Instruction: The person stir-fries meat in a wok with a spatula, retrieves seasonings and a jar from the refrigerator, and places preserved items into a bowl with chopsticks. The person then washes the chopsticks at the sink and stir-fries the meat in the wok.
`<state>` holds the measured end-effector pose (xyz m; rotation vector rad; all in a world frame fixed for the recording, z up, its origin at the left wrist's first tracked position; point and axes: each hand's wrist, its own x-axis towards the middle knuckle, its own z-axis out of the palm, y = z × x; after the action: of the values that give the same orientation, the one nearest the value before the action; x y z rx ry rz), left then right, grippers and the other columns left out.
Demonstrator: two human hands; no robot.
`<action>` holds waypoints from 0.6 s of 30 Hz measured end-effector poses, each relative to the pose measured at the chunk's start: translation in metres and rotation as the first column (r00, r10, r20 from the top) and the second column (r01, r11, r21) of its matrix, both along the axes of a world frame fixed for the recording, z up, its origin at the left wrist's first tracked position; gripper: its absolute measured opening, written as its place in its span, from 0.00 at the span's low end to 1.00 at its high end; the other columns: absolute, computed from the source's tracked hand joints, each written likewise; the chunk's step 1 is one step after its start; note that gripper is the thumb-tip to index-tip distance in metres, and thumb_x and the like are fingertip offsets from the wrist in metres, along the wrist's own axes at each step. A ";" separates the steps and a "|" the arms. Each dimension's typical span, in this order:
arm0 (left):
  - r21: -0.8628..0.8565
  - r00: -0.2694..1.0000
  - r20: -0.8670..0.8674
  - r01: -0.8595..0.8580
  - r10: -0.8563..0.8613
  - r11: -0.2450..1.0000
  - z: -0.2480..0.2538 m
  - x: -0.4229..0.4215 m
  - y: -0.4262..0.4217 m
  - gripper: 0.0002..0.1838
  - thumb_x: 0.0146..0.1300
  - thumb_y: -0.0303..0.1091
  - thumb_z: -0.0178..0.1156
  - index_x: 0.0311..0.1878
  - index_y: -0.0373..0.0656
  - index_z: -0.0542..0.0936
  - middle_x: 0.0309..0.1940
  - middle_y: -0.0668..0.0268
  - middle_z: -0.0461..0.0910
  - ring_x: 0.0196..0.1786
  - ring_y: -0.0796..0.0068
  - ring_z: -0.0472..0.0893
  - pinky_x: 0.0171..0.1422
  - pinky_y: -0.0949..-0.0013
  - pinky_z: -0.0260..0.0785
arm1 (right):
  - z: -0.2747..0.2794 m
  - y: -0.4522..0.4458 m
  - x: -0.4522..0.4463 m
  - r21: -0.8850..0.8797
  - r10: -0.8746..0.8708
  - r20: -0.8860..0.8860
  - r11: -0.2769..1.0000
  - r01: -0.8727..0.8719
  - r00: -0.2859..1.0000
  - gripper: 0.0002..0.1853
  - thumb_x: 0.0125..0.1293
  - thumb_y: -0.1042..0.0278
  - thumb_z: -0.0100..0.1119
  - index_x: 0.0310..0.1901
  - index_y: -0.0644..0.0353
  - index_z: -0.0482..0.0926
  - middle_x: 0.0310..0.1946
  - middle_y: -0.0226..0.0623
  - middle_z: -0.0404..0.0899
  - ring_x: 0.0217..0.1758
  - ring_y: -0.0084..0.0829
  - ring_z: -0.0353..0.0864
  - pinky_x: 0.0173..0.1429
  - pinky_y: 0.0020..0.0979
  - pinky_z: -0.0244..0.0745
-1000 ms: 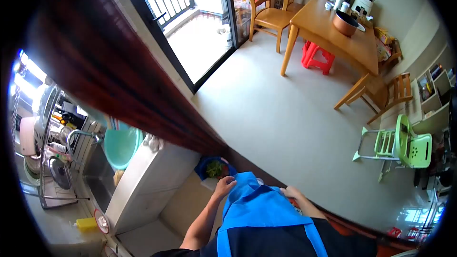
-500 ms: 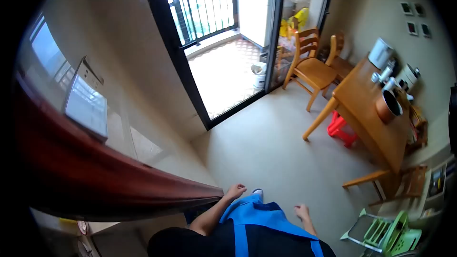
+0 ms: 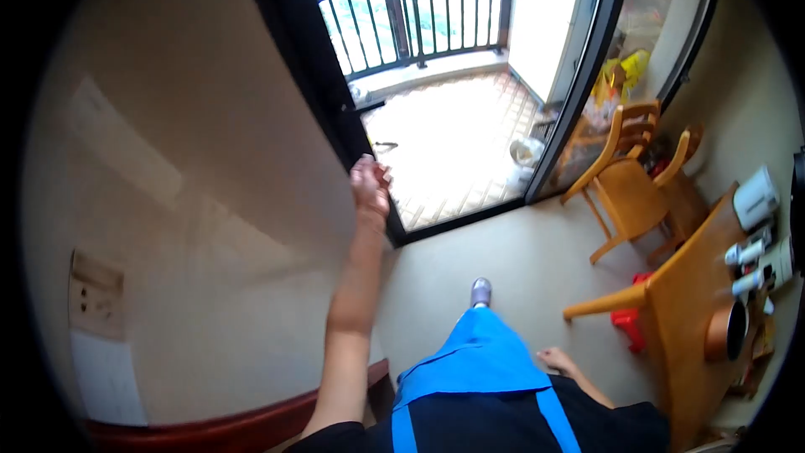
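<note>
My left hand [image 3: 371, 184] is stretched forward at the edge of the dark door frame [image 3: 335, 109], just below its black handle [image 3: 364, 107]. Its fingers are curled, and whether they touch the frame or hold anything cannot be made out. Low on the right side of my body, beside the blue apron [image 3: 478, 356], is my right hand [image 3: 557, 360], with its fingers bent and blurred. One shoe [image 3: 480, 292] shows on the floor beyond the apron.
Past the doorway lie a tiled balcony [image 3: 453, 134], a railing [image 3: 444, 8] and a white bucket [image 3: 524, 153]. On the right are wooden chairs [image 3: 633, 197], a red stool [image 3: 627, 329] and a table [image 3: 671, 302] bearing a copper pot [image 3: 723, 331]. A wall [image 3: 218, 201] rises on the left.
The view has moved from the kitchen counter and curtain toward the balcony doorway. My left hand has gone from beside the apron up and forward to the door frame. My right hand stays low.
</note>
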<state>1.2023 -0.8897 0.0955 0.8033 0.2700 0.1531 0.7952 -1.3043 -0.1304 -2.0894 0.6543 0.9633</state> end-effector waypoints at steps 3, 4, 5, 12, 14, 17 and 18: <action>-0.135 0.917 -0.309 -0.304 0.251 0.943 0.009 0.126 0.017 0.26 0.58 0.55 0.62 0.48 0.46 0.69 0.36 0.63 0.72 0.39 0.66 0.78 0.47 0.50 0.69 | 0.010 -0.026 0.058 0.008 0.084 -0.032 0.996 -0.084 0.996 0.30 0.69 0.42 0.44 0.49 0.64 0.79 0.43 0.51 0.81 0.53 0.38 0.78 0.57 0.38 0.71; -0.165 0.904 -0.356 -0.309 0.235 0.937 0.008 0.159 0.026 0.29 0.58 0.58 0.60 0.48 0.43 0.68 0.39 0.61 0.72 0.41 0.65 0.78 0.50 0.50 0.69 | 0.008 -0.036 0.082 0.120 0.050 0.090 0.991 -0.061 0.995 0.32 0.70 0.40 0.39 0.54 0.63 0.76 0.47 0.50 0.79 0.57 0.38 0.74 0.60 0.37 0.68; -0.163 0.918 -0.337 -0.275 0.209 0.947 0.006 0.186 0.035 0.29 0.59 0.58 0.58 0.49 0.42 0.68 0.38 0.61 0.73 0.39 0.64 0.79 0.47 0.52 0.71 | 0.010 -0.046 0.107 0.234 0.007 0.200 0.971 -0.054 0.980 0.34 0.72 0.39 0.34 0.59 0.62 0.72 0.51 0.48 0.77 0.61 0.37 0.70 0.64 0.36 0.65; -0.208 0.610 -0.298 -0.792 0.734 0.574 0.039 0.222 -0.010 0.17 0.61 0.38 0.46 0.20 0.45 0.57 0.14 0.67 0.62 0.12 0.73 0.60 0.17 0.69 0.58 | -0.034 -0.099 0.208 0.553 -0.128 -0.068 0.820 0.144 0.989 0.28 0.74 0.45 0.37 0.62 0.59 0.70 0.54 0.38 0.76 0.57 0.30 0.73 0.59 0.32 0.68; -0.185 0.607 -0.274 -0.794 0.746 0.578 0.029 0.224 -0.002 0.16 0.62 0.35 0.46 0.20 0.44 0.55 0.14 0.68 0.60 0.13 0.74 0.58 0.17 0.70 0.54 | -0.062 -0.121 0.203 0.464 -0.111 -0.054 0.877 0.124 0.992 0.27 0.73 0.45 0.40 0.57 0.60 0.74 0.49 0.38 0.78 0.52 0.30 0.75 0.55 0.33 0.70; -0.181 0.572 -0.304 -0.820 0.762 0.543 0.037 0.228 -0.014 0.16 0.60 0.34 0.44 0.19 0.46 0.55 0.13 0.68 0.60 0.12 0.75 0.58 0.16 0.72 0.54 | -0.104 -0.141 0.210 0.295 -0.003 0.028 0.955 -0.005 1.000 0.24 0.71 0.47 0.46 0.44 0.62 0.81 0.36 0.37 0.81 0.40 0.28 0.77 0.45 0.33 0.72; -0.164 0.558 -0.327 -0.828 0.762 0.536 0.037 0.228 -0.017 0.16 0.59 0.35 0.44 0.18 0.46 0.54 0.12 0.68 0.59 0.12 0.75 0.58 0.16 0.72 0.54 | -0.114 -0.146 0.217 0.197 0.092 0.096 0.974 -0.109 0.991 0.23 0.70 0.48 0.48 0.36 0.63 0.83 0.28 0.36 0.81 0.33 0.27 0.77 0.39 0.33 0.72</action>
<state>1.4306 -0.9070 0.1329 0.3198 0.8613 0.8958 1.0123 -1.4502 -0.2443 -1.9860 0.3919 0.9481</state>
